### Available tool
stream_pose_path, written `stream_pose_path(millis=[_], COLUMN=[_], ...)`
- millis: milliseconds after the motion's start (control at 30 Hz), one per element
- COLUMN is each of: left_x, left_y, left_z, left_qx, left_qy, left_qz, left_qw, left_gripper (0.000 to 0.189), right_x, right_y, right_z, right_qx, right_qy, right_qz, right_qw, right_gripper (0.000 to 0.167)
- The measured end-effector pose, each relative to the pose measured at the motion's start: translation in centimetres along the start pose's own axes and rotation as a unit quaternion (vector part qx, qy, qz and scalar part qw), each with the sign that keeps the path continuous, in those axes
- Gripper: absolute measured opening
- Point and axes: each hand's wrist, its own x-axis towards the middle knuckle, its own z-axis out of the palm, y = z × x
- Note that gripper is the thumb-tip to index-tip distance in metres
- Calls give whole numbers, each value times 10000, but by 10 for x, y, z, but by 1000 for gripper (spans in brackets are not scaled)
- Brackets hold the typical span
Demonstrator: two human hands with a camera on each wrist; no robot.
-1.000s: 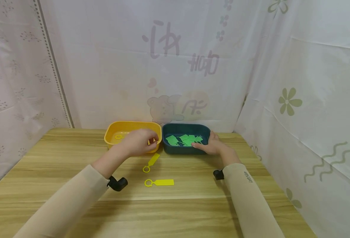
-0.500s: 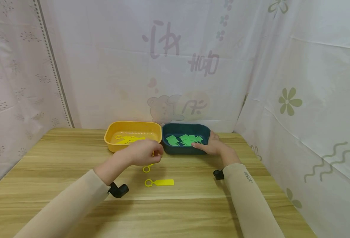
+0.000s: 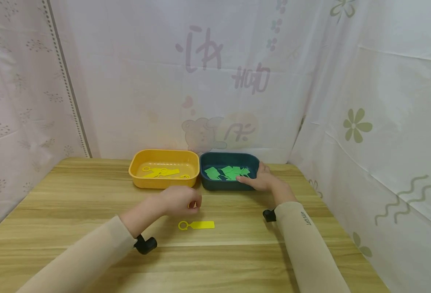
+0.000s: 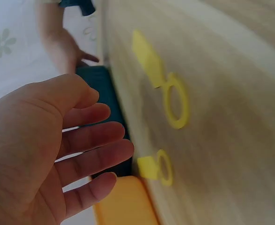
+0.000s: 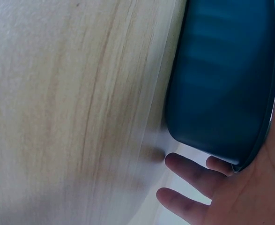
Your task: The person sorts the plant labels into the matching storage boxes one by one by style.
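Note:
My left hand (image 3: 182, 200) hovers over the table just in front of the yellow tub (image 3: 164, 184). Its fingers (image 4: 95, 159) are loosely bent with nothing between them. Two flat yellow plastic tags with ring ends, a farther tag (image 4: 149, 61) and a nearer tag (image 4: 148, 167), lie on the wood in the left wrist view. From the head, one yellow tag (image 3: 202, 225) shows; the hand hides the other. My right hand (image 3: 263, 180) holds the right end of the dark teal tub (image 5: 221, 84), thumb over the rim and fingers outside.
Several yellow tags (image 3: 160, 173) lie inside the yellow tub. Green tags (image 3: 231, 173) fill part of the teal tub's floor. Both tubs stand side by side at the back of the wooden table (image 3: 237, 260), before a printed curtain (image 3: 146, 81).
From over the yellow tub, my left hand has come down toward the front, now covering the slanted yellow tag. The right hand and both tubs have stayed put.

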Motion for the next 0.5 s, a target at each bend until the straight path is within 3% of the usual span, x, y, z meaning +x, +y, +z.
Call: stream_pose_path(millis=[300,500], left_x=[0,0], left_y=[9,13], left_z=[14,23], left_qx=[-220,-65], left_qy=[-475,-442], left_qz=[86,204], left_qw=[9986,9988], left_gripper=[11,18], right_x=[2,-1], right_y=[1,0], right_z=[0,0], right_qx=[-35,-41], right_qy=[-22,-27], right_qz=[25,3], right_qw=[10000,10000], right_gripper=[144,146])
